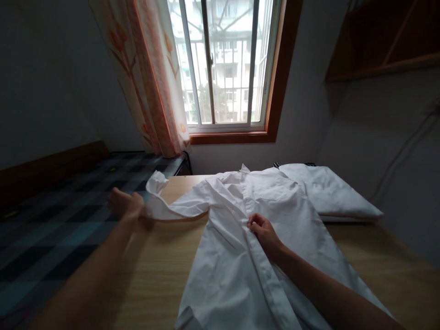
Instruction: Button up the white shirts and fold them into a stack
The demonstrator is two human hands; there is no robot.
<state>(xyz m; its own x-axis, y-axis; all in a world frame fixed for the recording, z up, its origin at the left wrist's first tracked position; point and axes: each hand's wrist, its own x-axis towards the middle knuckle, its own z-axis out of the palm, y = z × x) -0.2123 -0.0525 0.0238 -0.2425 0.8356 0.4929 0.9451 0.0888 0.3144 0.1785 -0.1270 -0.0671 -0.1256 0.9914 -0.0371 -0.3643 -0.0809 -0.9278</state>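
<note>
A white button-up shirt lies spread on the wooden table, its collar toward the window and its buttoned front facing up. My right hand is closed, pinching the front placket near the middle of the chest. The left sleeve stretches out sideways, with its cuff raised and curled at the end. Beside that cuff is my left hand, blurred by motion, with thumb and fingers apart. Where its wrist meets the sleeve, I cannot tell whether they touch.
Folded white cloth lies at the table's back right. A bed with a dark checked cover adjoins the wooden table on the left. Behind are a patterned curtain and a barred window. A wooden shelf hangs upper right.
</note>
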